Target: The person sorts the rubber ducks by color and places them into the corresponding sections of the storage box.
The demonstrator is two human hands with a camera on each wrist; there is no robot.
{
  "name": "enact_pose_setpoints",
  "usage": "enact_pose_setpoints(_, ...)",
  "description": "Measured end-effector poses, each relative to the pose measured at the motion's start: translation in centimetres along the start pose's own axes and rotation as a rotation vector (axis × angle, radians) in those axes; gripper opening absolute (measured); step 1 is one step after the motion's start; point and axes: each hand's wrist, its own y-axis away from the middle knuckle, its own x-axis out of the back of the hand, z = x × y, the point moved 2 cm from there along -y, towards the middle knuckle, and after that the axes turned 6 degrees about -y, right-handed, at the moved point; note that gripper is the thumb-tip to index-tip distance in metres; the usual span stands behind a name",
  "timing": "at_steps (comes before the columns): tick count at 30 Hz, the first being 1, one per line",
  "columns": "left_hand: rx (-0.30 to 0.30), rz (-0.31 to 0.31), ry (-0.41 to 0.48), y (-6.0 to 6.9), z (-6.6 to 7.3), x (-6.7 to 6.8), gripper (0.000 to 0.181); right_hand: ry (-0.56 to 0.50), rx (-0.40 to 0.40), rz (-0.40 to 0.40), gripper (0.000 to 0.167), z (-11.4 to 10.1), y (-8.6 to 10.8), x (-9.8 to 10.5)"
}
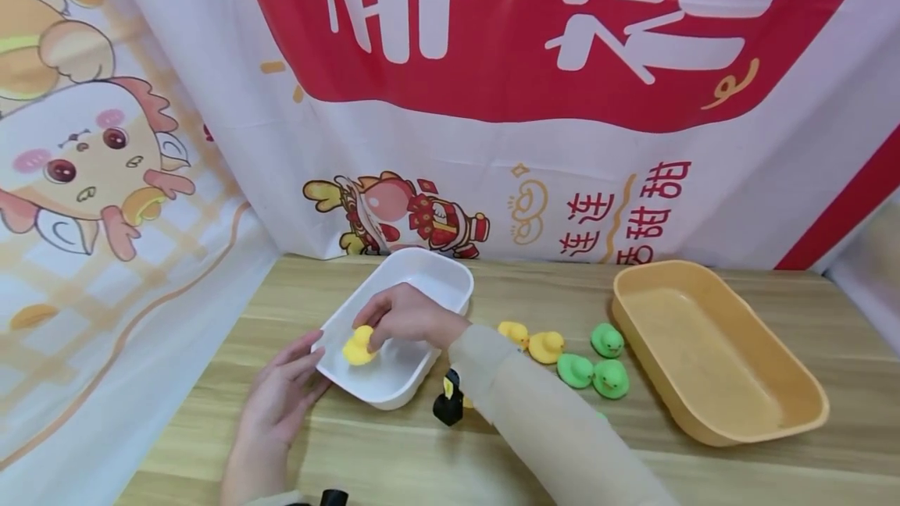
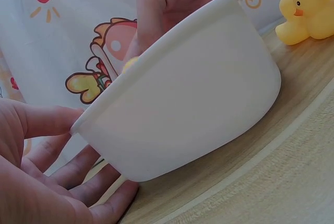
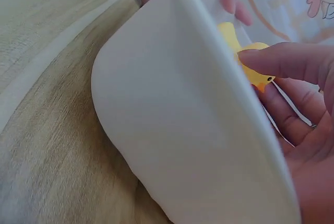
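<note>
My right hand (image 1: 408, 317) reaches into the white plastic basin (image 1: 457, 276) and pinches a yellow toy duck (image 1: 359, 346) between thumb and fingers. In the right wrist view the thumb presses on the duck (image 3: 255, 67), just behind the basin's rim. My left hand (image 1: 284, 385) holds the basin's near left end. In the left wrist view one digit of that hand (image 2: 47, 161) meets the rim, and the others lie against the end wall. The basin's wall (image 2: 188, 93) hides most of its inside there.
Yellow ducks (image 1: 546, 347) and several green ducks (image 1: 610, 378) lie on the wooden table (image 1: 394, 451) right of the white basin. Farther right stands an orange-tan basin (image 1: 703, 342). A printed cloth (image 1: 492, 147) hangs behind the table. The right forearm covers part of the tabletop.
</note>
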Motion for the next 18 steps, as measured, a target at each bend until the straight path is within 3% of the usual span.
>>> enact_pose_setpoints(12,0.002,-0.022,-0.013,-0.3,-0.3,-0.8,0.032,0.043,-0.083,0.015,0.03,0.9,-1.2,-1.4)
enact_pose_setpoints(18,-0.007,-0.025,0.0,-0.3,-0.3,-0.1,0.034,0.094,-0.07,0.022,0.029,0.7,-1.8,-2.5)
